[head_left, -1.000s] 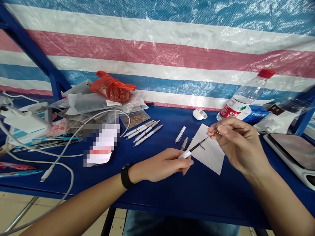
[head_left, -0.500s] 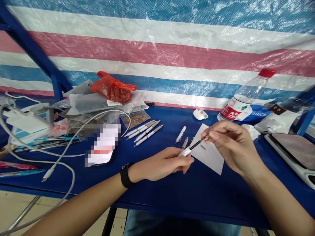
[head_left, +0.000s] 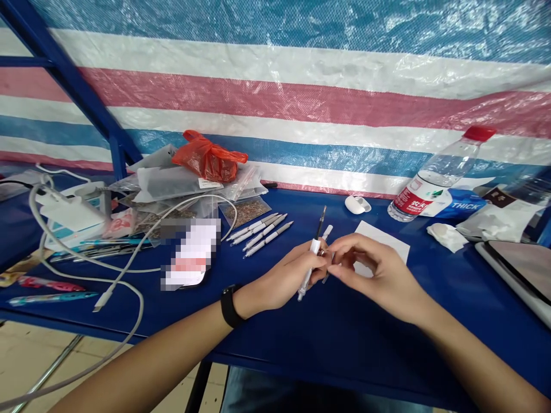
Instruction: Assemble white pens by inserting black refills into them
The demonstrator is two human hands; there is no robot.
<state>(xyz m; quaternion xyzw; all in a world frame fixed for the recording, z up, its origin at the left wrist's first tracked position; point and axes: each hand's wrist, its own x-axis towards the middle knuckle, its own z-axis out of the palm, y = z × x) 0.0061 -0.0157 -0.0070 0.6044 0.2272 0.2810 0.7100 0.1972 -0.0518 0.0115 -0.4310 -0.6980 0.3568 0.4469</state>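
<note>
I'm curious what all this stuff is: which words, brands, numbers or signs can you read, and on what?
"THICK": on the blue packet.
Bottle label: Chinese characters, small letters, too blurred to read.
White sticker by the red bag: too small.
Pouch's dark patch: too blurred.
Phone screen: pixelated, unreadable.

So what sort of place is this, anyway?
It looks like a makeshift work corner, though I can't be sure: there's a blue table, a striped plastic sheet behind it, and a pen in the left hand.

Pen (head_left: 303, 285) turned; right hand (head_left: 376, 269) off refill (head_left: 321, 223), apparently at left hand (head_left: 286, 280).
</note>
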